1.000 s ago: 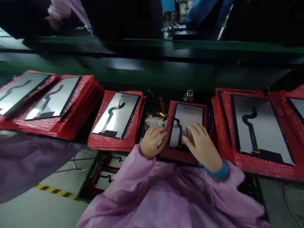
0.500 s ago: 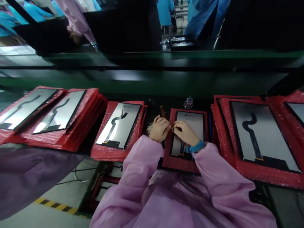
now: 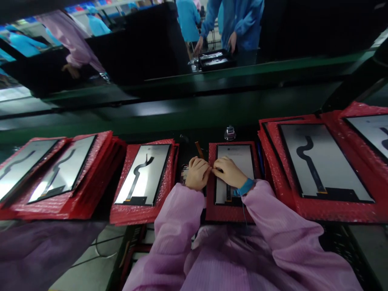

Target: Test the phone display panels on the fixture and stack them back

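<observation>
the display panel (image 3: 243, 159) lies under the right hand (image 3: 228, 171), the nearer one, its long axis pointing forward. the left hand (image 3: 197, 173) is just left of it. both are pinched narrow, nearly meeting; what they hold, i cannot tell.

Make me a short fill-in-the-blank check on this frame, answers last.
1. The band circles the wearer's ____ wrist.
2. The wearer's right hand is over a panel edged in ____.
3. Under that panel is ____ wrap.
4. The orange strip shows just beyond the wearer's ____ hand.

Missing words: right; black; red; left.
</observation>
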Motion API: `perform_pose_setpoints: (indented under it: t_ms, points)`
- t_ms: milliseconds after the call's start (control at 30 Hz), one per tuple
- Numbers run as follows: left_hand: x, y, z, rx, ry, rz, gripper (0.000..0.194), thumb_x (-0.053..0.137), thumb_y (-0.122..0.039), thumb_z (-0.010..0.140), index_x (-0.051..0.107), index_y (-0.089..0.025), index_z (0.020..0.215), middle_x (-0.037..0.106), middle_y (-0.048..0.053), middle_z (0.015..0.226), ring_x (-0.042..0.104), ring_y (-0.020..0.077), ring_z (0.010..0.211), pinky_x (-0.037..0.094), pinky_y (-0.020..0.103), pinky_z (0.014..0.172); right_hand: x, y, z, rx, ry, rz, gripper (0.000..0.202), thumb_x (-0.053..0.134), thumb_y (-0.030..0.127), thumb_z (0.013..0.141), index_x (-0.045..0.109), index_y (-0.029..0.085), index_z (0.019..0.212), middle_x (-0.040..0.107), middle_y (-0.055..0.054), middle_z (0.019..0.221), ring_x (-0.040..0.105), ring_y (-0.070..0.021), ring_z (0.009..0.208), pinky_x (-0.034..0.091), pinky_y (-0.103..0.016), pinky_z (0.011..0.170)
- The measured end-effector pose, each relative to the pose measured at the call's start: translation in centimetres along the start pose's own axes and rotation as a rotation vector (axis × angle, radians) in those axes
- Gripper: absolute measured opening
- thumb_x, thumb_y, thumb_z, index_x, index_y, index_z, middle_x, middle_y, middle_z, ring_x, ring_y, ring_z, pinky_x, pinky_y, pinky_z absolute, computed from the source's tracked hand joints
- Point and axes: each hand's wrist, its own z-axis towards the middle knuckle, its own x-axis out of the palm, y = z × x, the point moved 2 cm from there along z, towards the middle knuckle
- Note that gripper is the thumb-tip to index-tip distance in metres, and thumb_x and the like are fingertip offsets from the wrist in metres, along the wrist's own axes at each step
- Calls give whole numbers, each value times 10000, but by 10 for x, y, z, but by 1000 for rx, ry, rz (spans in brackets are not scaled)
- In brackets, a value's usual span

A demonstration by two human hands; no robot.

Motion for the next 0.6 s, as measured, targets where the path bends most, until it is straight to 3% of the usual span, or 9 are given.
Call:
perform_pose_setpoints:
  t_ms: [100, 133, 233, 300, 333, 400, 467, 500, 600]
  points:
    - [-4, 3, 2, -13, -41, -9, 309, 446, -285, 1012, 643, -206, 787, 684, 30, 817, 626, 194, 887, 408, 465, 1063, -2, -4, 2, -6, -1, 12, 215, 619, 239, 936, 618, 191, 727, 677, -20, 820, 591, -164, 850, 427, -317, 868]
    - [-8, 4, 3, -59, -110, -7, 326, 425, -293, 1027, 651, -203, 810, 684, 40, 854, 630, 196, 919, 410, 464, 1068, -4, -6, 3, 2, -12, 17, 242, 562, 262, 976, 636, 192, 758, 684, -13, 822, 606, -151, 827, 444, -302, 853]
    - [-24, 0, -4, -369, -538, 8, 339, 356, -323, 1059, 659, -205, 1156, 637, 113, 1218, 578, 210, 1203, 413, 448, 1113, -17, -21, 7, 97, -137, -19, 432, 267, 282, 1073, 679, 187, 987, 717, -37, 946, 644, -146, 866, 483, -297, 850]
    - [-31, -15, -16, -537, -731, 13, 432, 372, -340, 1058, 461, -240, 1468, 464, 147, 1481, 434, 215, 1413, 373, 454, 1175, -30, -35, 10, 197, -271, -104, 424, 245, 246, 1061, 649, 152, 1150, 699, -107, 1115, 624, -194, 1034, 470, -364, 954]
    - [-31, -26, -22, -542, -705, 16, 505, 409, -347, 1048, 360, -257, 1543, 389, 156, 1547, 366, 228, 1473, 330, 479, 1210, -36, -41, 12, 241, -327, -156, 374, 307, 227, 1042, 631, 125, 1199, 673, -148, 1188, 586, -229, 1126, 436, -411, 1020]
    - [-24, -51, -36, -432, -429, 40, 643, 518, -378, 1004, 282, -254, 1589, 319, 188, 1593, 266, 302, 1534, 287, 563, 1226, -46, -52, 16, 313, -394, -256, 321, 436, 178, 978, 620, 75, 1221, 626, -215, 1258, 505, -292, 1229, 360, -488, 1093]
    - [-10, -75, -52, -263, -122, 101, 741, 599, -444, 948, 285, -255, 1592, 274, 209, 1621, 168, 412, 1559, 249, 690, 1199, -53, -59, 21, 369, -407, -334, 288, 480, 151, 943, 644, 57, 1161, 616, -245, 1238, 485, -321, 1221, 346, -508, 1080]
    - [-3, -84, -59, -232, -31, 138, 796, 628, -455, 926, 262, -248, 1602, 267, 220, 1628, 136, 443, 1562, 244, 723, 1185, -55, -62, 23, 393, -404, -365, 261, 484, 153, 941, 659, 64, 1113, 618, -247, 1214, 491, -324, 1198, 359, -501, 1052]
    - [14, -95, -75, -206, 69, 194, 836, 661, -390, 902, 237, -251, 1609, 261, 236, 1641, 123, 463, 1565, 274, 746, 1166, -58, -66, 30, 435, -385, -427, 198, 504, 184, 944, 681, 109, 993, 615, -235, 1193, 509, -322, 1143, 383, -465, 960]
